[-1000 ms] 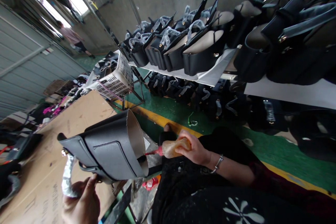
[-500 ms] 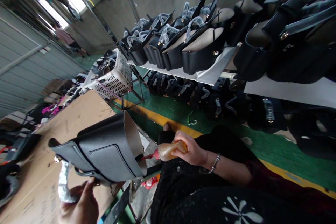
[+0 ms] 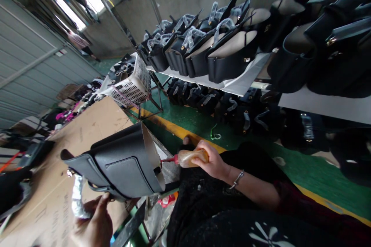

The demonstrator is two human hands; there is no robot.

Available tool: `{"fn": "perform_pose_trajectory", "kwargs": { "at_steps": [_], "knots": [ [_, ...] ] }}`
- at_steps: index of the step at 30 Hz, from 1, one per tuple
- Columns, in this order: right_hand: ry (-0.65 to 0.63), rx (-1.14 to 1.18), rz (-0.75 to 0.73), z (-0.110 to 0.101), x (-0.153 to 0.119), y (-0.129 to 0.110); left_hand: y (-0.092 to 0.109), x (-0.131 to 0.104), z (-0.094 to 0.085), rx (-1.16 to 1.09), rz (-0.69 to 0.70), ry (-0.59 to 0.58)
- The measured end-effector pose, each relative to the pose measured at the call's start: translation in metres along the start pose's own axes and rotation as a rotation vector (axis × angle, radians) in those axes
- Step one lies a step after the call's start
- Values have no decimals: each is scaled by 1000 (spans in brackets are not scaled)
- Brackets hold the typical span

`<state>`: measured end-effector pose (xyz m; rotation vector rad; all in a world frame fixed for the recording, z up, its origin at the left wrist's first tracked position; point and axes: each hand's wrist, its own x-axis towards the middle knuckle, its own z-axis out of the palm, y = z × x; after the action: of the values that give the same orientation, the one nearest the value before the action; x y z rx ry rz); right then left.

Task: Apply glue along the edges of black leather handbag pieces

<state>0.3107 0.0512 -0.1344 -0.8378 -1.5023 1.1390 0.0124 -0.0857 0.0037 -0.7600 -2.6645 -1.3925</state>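
Note:
A black handbag (image 3: 124, 168) lies on its side at the edge of the cardboard-covered table, its beige-lined opening toward me. My left hand (image 3: 94, 222) is closed on the bag at its near lower side, by the handle (image 3: 77, 197) wrapped in clear plastic. In my right hand (image 3: 211, 160) is a squeeze bottle (image 3: 187, 158) with amber contents and a red nozzle, my fingers wrapped round it. The nozzle tip points at the rim of the bag's opening; whether it touches cannot be made out.
Black handbags (image 3: 232, 58) crowd a shelf along the wall, with more on a lower level. A white plastic crate (image 3: 135, 88) stands past the cardboard (image 3: 95, 119). Far left, a person (image 3: 78, 41) is near the windows. Below the bag, a red packet (image 3: 168, 200) lies under the table edge.
The bottle has moved up slightly, and its nozzle now sits higher along the bag's rim. My left hand keeps its hold. The whole view has shifted a little to the right.

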Motion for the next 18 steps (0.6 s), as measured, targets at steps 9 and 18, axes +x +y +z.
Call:
{"fn": "perform_pose_trajectory", "kwargs": {
  "at_steps": [9,18],
  "knots": [
    [-42,46,-13,0,4,-1,-2,-5,-3,114,-25,35],
    [-85,97,-11,4,14,-5,-24,-1,-8,39,11,-8]
  ]
}}
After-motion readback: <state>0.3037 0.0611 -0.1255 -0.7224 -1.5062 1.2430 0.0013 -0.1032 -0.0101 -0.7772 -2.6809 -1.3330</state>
